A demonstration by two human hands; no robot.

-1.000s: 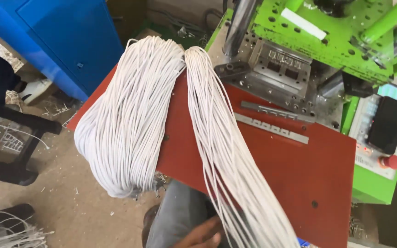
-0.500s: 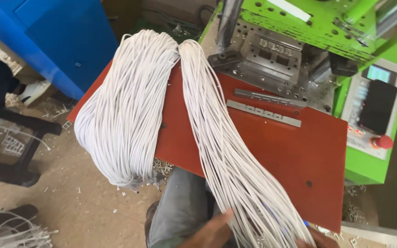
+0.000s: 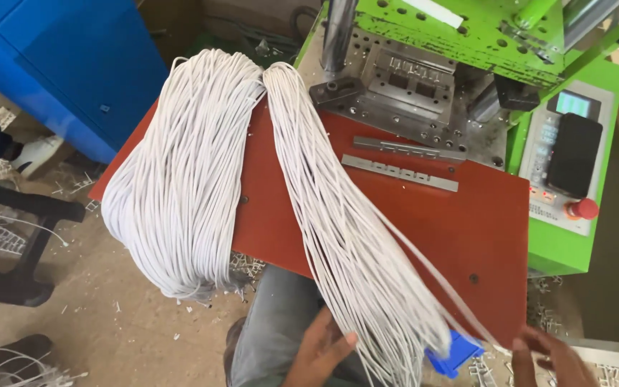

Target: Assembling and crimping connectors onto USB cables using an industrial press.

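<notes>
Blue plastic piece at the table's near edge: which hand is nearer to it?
Right. The right hand sits just beside the blue plastic piece; the left hand is farther off, beyond the white cords.

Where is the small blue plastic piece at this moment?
In the head view, bottom right: the blue plastic piece sits under the white cord bundle, between the left hand and right hand.

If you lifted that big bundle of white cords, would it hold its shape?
Probably not. The white cord bundle sags off the red board, so it looks floppy. Its many loose strands would likely splay or tangle. Near the left hand they already fan out.
</notes>
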